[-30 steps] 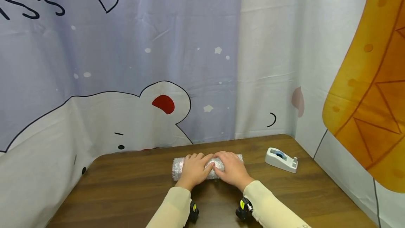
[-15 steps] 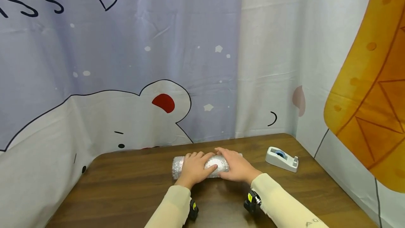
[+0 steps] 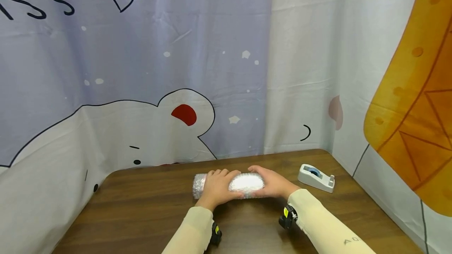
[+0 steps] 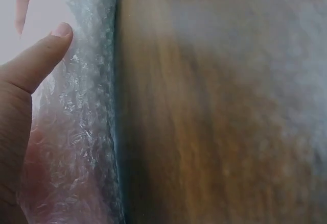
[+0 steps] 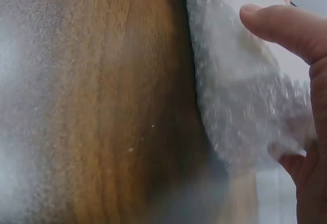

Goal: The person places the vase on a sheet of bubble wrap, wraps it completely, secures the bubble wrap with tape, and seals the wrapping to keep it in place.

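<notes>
A cylindrical bundle in bubble wrap [image 3: 245, 183] lies crosswise on the brown wooden table, its top shining white between the hands. My left hand [image 3: 216, 188] holds it left of the middle, fingers over the top and thumb along the near side. Around its right end, my right hand [image 3: 274, 183] grips with thumb in front and fingers at the far side. In the left wrist view, the left thumb [image 4: 38, 58] lies against the clear bubble wrap [image 4: 89, 117]. The right wrist view shows the right thumb [image 5: 281, 27] over the wrap [image 5: 235, 81] and fingertips at its end.
A white tape dispenser [image 3: 316, 177] with a blue core stands on the table [image 3: 141, 207] to the right of the bundle. Printed curtains [image 3: 141, 50] hang behind the table's far edge and along its right side.
My right hand has slid right along the bundle, away from the left hand, to its right end. More of the bundle's middle shows. The left hand stays in place.
</notes>
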Available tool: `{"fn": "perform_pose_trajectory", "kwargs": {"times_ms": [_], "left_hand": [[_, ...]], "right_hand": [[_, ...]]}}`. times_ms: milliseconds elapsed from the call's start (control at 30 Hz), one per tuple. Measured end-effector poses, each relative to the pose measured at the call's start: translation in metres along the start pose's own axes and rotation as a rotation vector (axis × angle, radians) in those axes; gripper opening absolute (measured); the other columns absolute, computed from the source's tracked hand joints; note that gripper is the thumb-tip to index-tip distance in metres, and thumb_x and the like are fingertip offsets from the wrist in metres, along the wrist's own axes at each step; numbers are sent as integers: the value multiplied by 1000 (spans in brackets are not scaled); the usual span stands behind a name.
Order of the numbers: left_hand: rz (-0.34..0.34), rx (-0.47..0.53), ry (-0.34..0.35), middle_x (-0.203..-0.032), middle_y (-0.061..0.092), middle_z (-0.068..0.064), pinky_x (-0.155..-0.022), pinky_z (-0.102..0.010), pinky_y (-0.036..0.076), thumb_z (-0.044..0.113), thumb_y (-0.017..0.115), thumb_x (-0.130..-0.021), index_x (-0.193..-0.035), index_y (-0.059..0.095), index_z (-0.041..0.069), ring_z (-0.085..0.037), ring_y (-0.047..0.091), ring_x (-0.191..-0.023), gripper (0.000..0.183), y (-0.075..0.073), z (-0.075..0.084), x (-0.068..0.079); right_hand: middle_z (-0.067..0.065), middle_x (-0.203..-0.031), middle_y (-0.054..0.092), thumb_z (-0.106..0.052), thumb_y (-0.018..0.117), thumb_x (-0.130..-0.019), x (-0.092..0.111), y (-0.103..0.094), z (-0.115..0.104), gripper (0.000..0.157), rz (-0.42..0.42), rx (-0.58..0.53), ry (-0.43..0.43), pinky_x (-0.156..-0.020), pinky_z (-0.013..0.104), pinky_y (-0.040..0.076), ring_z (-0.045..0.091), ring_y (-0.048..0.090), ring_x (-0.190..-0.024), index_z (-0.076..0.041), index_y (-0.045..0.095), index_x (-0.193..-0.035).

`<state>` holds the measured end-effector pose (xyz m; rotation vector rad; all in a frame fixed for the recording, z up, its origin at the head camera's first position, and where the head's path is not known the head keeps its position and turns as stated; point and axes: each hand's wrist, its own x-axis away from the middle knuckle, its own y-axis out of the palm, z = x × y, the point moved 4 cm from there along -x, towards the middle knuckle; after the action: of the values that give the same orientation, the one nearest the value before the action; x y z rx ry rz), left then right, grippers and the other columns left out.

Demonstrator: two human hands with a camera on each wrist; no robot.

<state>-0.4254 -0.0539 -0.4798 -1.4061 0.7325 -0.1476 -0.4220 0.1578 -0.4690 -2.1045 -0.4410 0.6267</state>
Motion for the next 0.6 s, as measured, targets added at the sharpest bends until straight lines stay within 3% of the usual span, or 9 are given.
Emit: {"fn": "perform_pose_trajectory", "kwargs": {"times_ms": [167, 333, 400, 467, 600], "left_hand": [[6, 33, 20, -123, 64, 5, -107, -52, 36, 80, 66, -73, -145, 53, 37, -22, 59, -115, 84, -3, -3, 0], [33, 80, 14, -136, 59, 4, -119, -61, 10, 74, 67, -79, -146, 52, 35, -23, 50, -132, 80, -8, -4, 1], [82, 127, -48, -141, 54, 0, -118, -65, 2, 70, 66, -82, -146, 52, 32, -27, 42, -138, 76, -10, -3, 4], [157, 191, -145, -141, 50, -6, -117, -67, 2, 63, 66, -85, -145, 52, 27, -32, 37, -138, 71, -14, -1, 10], [301, 320, -362, -121, 48, -14, -104, -58, 30, 48, 68, -87, -135, 56, 17, -36, 42, -114, 58, -25, 14, 28]], "right_hand": [[5, -137, 60, -34, 88, -75, 10, -1, 4, 76, 29, -134, -37, -90, 40, 48, 23, 58, -112, -18, 55, -141], [2, -134, 61, -37, 87, -77, 17, 2, 6, 69, 102, -96, -51, -92, 41, 48, 21, 58, -116, -23, 60, -139], [1, -133, 61, -37, 86, -78, 19, 4, 4, 69, 110, -80, -36, -91, 41, 49, 21, 59, -114, -24, 60, -139], [1, -132, 61, -39, 86, -78, 21, 7, 2, 69, 118, -64, -9, -90, 42, 50, 21, 60, -113, -25, 60, -140], [0, -129, 63, -40, 86, -77, 27, 14, -8, 68, 170, -27, 55, -91, 44, 50, 21, 62, -111, -27, 61, -139]]}}
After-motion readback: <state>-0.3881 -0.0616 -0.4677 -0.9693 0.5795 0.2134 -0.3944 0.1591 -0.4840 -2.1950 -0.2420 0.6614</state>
